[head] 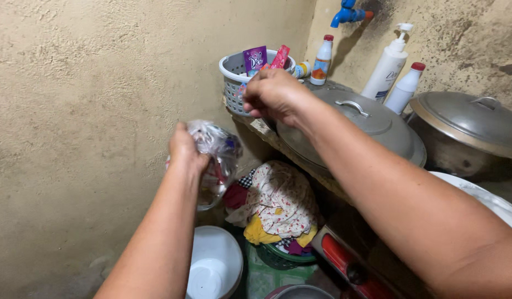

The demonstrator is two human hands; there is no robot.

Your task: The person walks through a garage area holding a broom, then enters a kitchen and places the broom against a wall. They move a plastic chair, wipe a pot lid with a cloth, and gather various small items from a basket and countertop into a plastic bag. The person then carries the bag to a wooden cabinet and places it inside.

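step: left hand [185,148] clutches clear bag [214,160], fingers wrapped round its top, off the shelf's left end | right hand [273,95] fingers pinched together at basket [235,83] rim, contents unclear | next: likely needs steady bag mouth

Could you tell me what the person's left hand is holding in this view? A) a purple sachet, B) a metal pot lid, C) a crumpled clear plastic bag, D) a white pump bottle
C: the left hand grips a crumpled clear plastic bag by its gathered top, while the white pump bottle and the metal pot lid stand untouched on the ledge and the purple sachet sits in the grey basket.
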